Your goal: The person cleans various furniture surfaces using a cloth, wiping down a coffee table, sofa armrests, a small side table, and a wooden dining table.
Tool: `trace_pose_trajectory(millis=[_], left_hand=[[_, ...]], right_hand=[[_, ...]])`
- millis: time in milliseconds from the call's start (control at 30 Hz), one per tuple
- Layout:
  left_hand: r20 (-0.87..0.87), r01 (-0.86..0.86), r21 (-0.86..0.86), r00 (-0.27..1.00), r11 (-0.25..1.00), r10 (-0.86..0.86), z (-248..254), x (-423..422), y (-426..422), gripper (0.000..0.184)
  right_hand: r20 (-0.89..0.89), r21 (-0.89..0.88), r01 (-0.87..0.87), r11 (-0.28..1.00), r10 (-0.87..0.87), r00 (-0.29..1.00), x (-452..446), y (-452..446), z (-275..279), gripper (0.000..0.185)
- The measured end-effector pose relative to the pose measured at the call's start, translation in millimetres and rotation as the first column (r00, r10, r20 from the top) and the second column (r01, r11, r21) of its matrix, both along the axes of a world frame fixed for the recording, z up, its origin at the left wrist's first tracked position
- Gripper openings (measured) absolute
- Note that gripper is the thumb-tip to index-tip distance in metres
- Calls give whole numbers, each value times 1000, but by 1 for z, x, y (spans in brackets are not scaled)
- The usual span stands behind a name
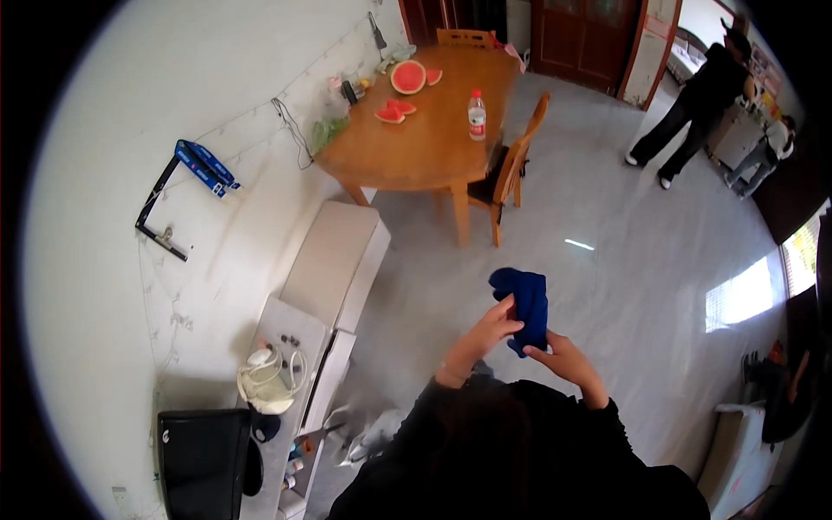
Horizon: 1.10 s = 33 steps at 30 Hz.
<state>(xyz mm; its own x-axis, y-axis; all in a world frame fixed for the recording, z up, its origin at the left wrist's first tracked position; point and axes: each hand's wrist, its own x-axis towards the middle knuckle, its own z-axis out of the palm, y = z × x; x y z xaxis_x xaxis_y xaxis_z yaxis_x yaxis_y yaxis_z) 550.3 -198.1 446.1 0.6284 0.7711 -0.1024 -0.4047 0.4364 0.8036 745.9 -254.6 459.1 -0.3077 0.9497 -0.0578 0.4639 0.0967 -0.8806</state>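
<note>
Blue cloth (535, 303) is bunched up in front of the person, above the grey floor (416, 286). The left hand (492, 332) pinches its side; the right hand (565, 357) pinches the lower end, thumb on top. The upper folds look loose (only fingertips hold it), so a slackened pinch could drop it. The pale cabinet (329, 256) and wooden chair (510, 178) could obstruct a step towards the table (416, 160).

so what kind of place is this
Probably a home's living or dining area: a wooden table with cut watermelon on it, a chair beside it, and a black screen by the wall.
</note>
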Motion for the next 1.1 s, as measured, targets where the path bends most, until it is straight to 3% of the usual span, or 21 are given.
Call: trace_pose_trajectory(millis=[33, 100, 200, 300, 367, 433, 533, 567, 633, 667, 733, 767, 833, 900, 967, 1000, 1100], left_hand=[[13, -5, 5, 1000, 1000, 4, 1, -2, 18, 59], [-73, -48, 268, 995, 962, 70, -2, -13, 53, 60], [-153, -172, 259, 964, 950, 216, -7, -42, 103, 59], [-193, -287, 278, 918, 917, 346, -5, -81, 133, 59], [-249, -315, 302, 885, 900, 393, -28, -111, 151, 65], [-532, -337, 526, 586, 781, 611, -70, -141, 158, 69], [-509, -487, 354, 616, 799, 601, -111, -189, 157, 72], [-514, -497, 348, 608, 795, 605, -110, -201, 155, 72], [-463, -596, 91, 684, 798, 564, -71, -213, 159, 70], [-470, -604, 94, 674, 791, 570, -74, -219, 165, 70], [-404, -697, -66, 673, 714, 619, -79, -230, 183, 64], [-415, -701, -58, 665, 711, 621, -83, -235, 198, 64], [-324, -835, 44, 507, 548, 799, -82, -242, 232, 54], [-321, -843, 90, 479, 530, 817, -58, -261, 276, 52], [-265, -903, -5, 415, 429, 870, -18, -273, 308, 51], [-355, -878, 317, 242, 360, 903, -37, -287, 327, 45], [-350, -861, 381, 203, 337, 914, 5, -301, 402, 41]], right_hand=[[42, -96, 19, 995, -15, 999, -8, 22, 7, 38], [88, -183, 26, 983, -10, 996, -22, 63, 17, 35], [2, -87, 7, 996, -7, 1000, -48, 127, 24, 33], [147, -106, 0, 994, 16, 989, -65, 172, 19, 32], [-69, -56, -1, 998, -3, 998, -85, 204, 27, 30], [-11, -84, -42, 996, 41, 999, -91, 241, 6, 30], [-217, -149, -65, 987, 31, 976, -112, 289, -16, 35], [-217, -156, -77, 985, 42, 975, -122, 302, -15, 35], [-201, -203, -172, 964, 131, 971, -145, 334, -2, 36], [-209, -203, -184, 962, 141, 968, -152, 354, -12, 36], [-203, -204, -282, 938, 241, 949, -170, 396, -31, 35], [-217, -202, -289, 936, 244, 945, -174, 416, -37, 35], [-351, -203, -276, 940, 193, 916, -193, 456, -26, 35], [-403, -201, -296, 934, 197, 894, -199, 521, -49, 35], [-510, -210, -149, 966, 21, 860, -212, 572, -39, 35], [-531, -215, -152, 965, 15, 847, -214, 594, -29, 35], [-599, -262, -242, 934, 39, 800, -206, 664, 22, 35]])
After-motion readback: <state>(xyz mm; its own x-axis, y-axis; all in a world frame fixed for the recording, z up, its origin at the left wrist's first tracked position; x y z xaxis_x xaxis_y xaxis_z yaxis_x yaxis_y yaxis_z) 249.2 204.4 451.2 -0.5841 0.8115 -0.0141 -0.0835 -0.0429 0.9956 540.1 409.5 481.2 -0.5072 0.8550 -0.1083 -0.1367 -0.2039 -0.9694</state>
